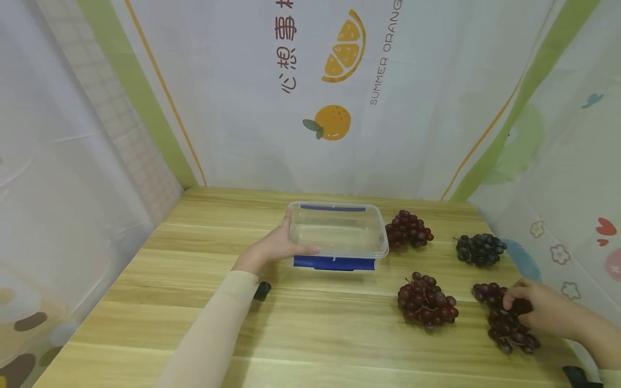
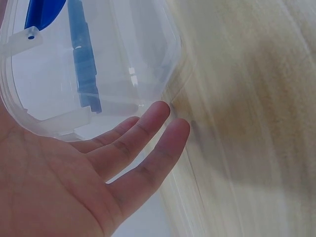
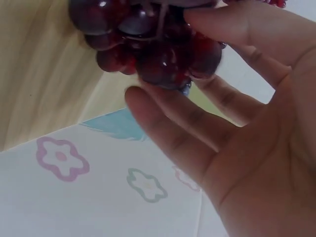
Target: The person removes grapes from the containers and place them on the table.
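A clear plastic food container [image 1: 349, 254] with blue side clips stands lidless toward the back middle of the table, nothing visible inside. At its left end my left hand [image 1: 274, 245] holds it, the thumb along the near rim. The left wrist view shows the other fingers [image 2: 143, 131] stretched along the outside of the wall. At the table's right edge my right hand [image 1: 545, 307] grips a bunch of dark red grapes [image 1: 506, 326]. In the right wrist view, the thumb [image 3: 222, 22] lies against the grapes and the fingers reach round their other side.
Two more red grape bunches are on the table, one [image 1: 407, 229] close to the container's right end and one [image 1: 427, 302] nearer me. A blackish bunch [image 1: 480, 249] lies at the back right. Printed curtains [image 1: 242, 134] surround the wooden table [image 1: 160, 285].
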`<state>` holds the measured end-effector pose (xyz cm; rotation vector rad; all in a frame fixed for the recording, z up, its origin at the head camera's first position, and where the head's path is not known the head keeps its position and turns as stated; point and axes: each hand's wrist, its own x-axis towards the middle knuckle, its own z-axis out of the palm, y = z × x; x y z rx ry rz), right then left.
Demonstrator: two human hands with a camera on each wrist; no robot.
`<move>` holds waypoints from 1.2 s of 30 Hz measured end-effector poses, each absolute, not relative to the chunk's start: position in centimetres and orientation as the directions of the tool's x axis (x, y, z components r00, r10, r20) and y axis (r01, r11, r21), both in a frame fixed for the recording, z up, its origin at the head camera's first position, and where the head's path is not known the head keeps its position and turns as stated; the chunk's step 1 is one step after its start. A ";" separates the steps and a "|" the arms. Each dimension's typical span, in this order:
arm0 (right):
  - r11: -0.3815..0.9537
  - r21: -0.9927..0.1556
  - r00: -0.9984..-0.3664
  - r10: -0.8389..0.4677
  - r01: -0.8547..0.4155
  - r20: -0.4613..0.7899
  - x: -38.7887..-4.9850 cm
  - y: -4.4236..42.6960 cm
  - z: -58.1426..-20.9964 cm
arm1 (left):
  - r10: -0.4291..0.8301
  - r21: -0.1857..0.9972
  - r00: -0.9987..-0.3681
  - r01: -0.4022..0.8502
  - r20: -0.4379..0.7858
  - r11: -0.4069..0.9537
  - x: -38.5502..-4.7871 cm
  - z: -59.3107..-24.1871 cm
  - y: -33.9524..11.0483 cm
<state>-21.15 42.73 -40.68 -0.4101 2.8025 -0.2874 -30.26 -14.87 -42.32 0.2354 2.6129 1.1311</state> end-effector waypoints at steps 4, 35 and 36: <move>0.942 -0.243 -0.919 -0.293 -0.231 -0.265 -20.8 42.8 -40.4 | 0.256 0.724 -0.946 0.033 -0.200 0.689 -30.2 -42.2 -14.8; 0.888 -0.313 -0.924 -0.376 -0.337 -0.072 -20.5 34.7 -35.9 | 0.284 0.676 -0.921 0.030 -0.268 0.736 -30.3 -41.1 -15.2; 0.886 -0.317 -0.924 -0.376 -0.338 -0.068 -20.7 34.4 -35.7 | 0.282 0.670 -0.919 0.027 -0.275 0.742 -30.2 -41.0 -15.2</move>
